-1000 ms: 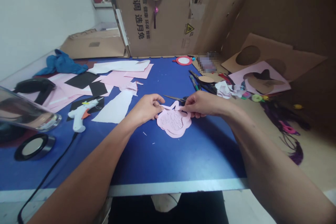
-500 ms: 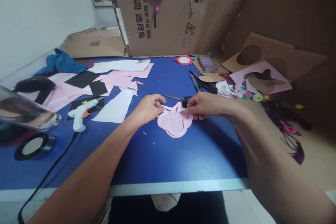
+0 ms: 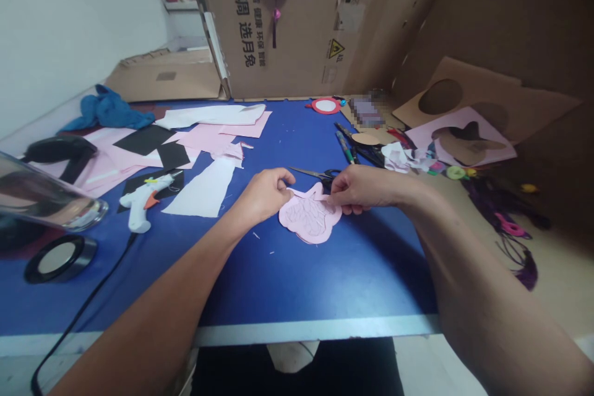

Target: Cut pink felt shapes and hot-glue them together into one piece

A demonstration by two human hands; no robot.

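Note:
A pink scalloped paper cutout (image 3: 309, 221) with a crinkled, pale inner panel lies on the blue tabletop between my hands. My left hand (image 3: 269, 192) pinches its upper left edge, thumb and fingers together. At the upper right edge, my right hand (image 3: 350, 190) pinches the paper between thumb and fingers. Just behind the cutout are black scissors (image 3: 320, 174), their blades pointing left and the handles partly hidden by my right hand.
A white glue gun (image 3: 143, 201) lies on the left, its cord running to the front edge. Beyond it are paper sheets (image 3: 204, 189) and a blue cloth (image 3: 109, 110). Pens (image 3: 344, 147), paper scraps (image 3: 403, 158) and tassels (image 3: 526, 269) lie right; a cardboard wall (image 3: 306, 31) stands behind.
The cutout's top edge lies flatter and its inner panel shows more fully. Both hands have kept their pinch and barely shifted.

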